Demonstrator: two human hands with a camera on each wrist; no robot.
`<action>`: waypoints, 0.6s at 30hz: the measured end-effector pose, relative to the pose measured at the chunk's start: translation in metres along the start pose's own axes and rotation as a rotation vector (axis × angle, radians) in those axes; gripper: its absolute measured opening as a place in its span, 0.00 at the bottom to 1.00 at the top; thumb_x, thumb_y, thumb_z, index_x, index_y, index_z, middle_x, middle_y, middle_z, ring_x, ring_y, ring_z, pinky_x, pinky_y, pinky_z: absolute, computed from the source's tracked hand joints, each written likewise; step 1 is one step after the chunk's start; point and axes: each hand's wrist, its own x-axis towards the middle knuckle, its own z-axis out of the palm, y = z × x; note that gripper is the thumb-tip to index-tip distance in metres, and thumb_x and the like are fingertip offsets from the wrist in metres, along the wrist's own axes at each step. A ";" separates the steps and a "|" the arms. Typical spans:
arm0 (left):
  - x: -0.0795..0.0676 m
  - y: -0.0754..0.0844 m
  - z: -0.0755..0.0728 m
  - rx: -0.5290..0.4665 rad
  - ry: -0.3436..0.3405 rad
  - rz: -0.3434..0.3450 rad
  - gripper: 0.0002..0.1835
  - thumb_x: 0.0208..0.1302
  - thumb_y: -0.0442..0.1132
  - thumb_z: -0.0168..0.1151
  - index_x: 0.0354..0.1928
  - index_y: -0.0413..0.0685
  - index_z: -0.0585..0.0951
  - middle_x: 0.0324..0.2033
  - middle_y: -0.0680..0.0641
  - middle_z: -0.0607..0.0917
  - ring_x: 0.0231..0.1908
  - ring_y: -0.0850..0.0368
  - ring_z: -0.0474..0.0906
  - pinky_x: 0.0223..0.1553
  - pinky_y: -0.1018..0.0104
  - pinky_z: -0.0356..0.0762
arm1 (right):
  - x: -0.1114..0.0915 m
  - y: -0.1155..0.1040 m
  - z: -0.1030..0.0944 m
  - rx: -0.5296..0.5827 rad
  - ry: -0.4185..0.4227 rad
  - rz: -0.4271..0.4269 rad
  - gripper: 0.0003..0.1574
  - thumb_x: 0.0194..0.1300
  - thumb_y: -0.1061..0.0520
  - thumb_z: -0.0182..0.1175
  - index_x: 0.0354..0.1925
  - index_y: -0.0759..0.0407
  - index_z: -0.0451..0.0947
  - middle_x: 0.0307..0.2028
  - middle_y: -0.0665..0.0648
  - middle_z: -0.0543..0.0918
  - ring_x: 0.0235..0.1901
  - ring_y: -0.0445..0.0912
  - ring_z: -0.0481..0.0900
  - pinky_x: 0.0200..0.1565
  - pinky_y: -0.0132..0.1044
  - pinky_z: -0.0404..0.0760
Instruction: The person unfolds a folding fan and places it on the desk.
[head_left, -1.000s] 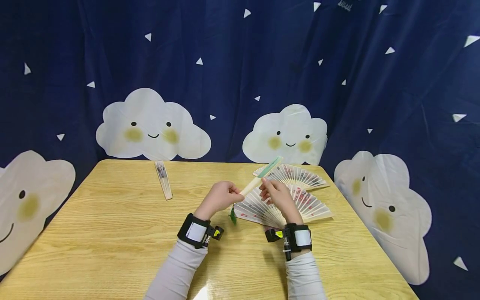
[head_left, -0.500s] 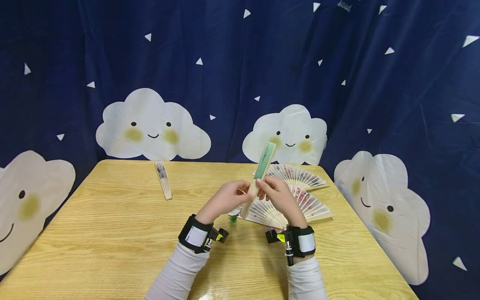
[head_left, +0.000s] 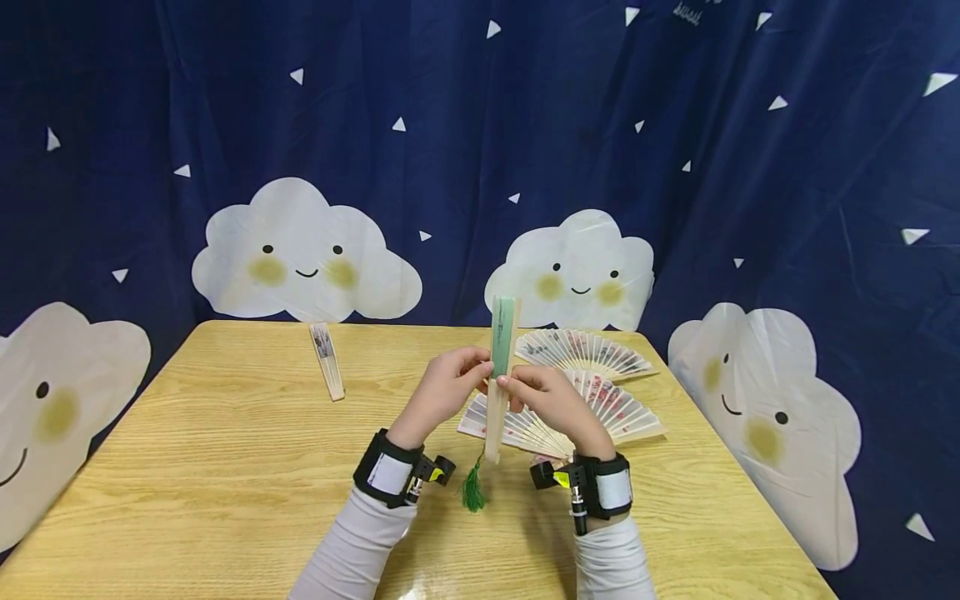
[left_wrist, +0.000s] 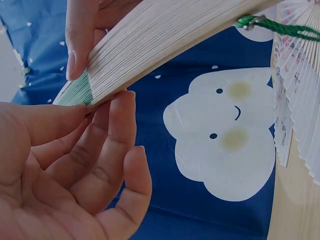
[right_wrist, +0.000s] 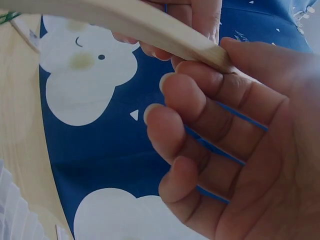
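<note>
Two hands, our left hand and right hand, each pinch the folded green fan, nearly upright above the desk, its green tassel dangling. Only the left wrist view shows us the packed rib edges and metal fitting; the right wrist view, a smooth pale side. Farther on, the front open fan lies near the right edge, the rear open fan near the far right corner, and a folded white fan at the far edge, nearer its left end.
</note>
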 end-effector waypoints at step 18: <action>-0.001 0.003 0.006 0.144 0.054 0.066 0.08 0.70 0.37 0.57 0.44 0.42 0.82 0.32 0.45 0.88 0.30 0.56 0.84 0.31 0.69 0.77 | 0.001 0.010 -0.003 0.009 0.023 0.067 0.24 0.71 0.45 0.56 0.24 0.59 0.78 0.22 0.56 0.79 0.23 0.43 0.69 0.28 0.34 0.67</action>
